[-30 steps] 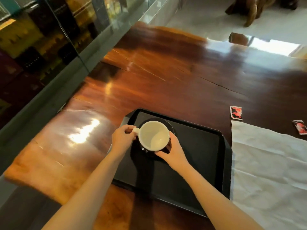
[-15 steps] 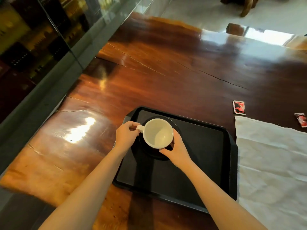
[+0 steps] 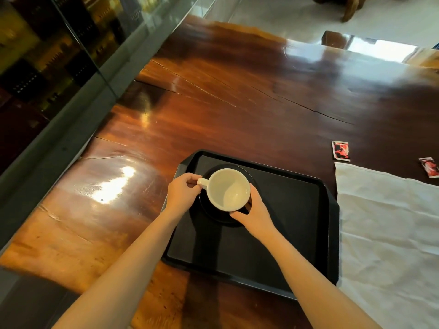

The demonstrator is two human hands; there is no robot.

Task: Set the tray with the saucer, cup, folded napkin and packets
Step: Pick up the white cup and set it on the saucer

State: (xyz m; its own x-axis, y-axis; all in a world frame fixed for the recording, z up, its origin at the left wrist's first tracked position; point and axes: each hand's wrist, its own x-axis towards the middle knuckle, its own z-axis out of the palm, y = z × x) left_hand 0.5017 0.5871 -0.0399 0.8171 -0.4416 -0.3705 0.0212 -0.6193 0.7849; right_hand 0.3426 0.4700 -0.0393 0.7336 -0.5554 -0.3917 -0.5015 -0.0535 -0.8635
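White ceramic cup sits upright and empty on a dark saucer, in the far left corner of a black tray on a glossy wooden counter. The left hand pinches the cup's handle, which points left. The right hand curls round the cup's near right side, with its fingertips down by the saucer's rim.

Over the last second almost nothing has shifted: the cup stays on the same spot of the saucer, the handle keeps its direction, and both hands keep their grips. That steadiness suggests the cup is now seated and only being squared up, so 2 of the task's items look placed.

A white napkin lies spread open and creased on the counter, just beside the tray's right rim, not yet folded. 2 small red packets lie on the counter beyond the napkin's far edge, apart from each other and off the tray. The likely next step is to let go of the cup and fold the napkin.
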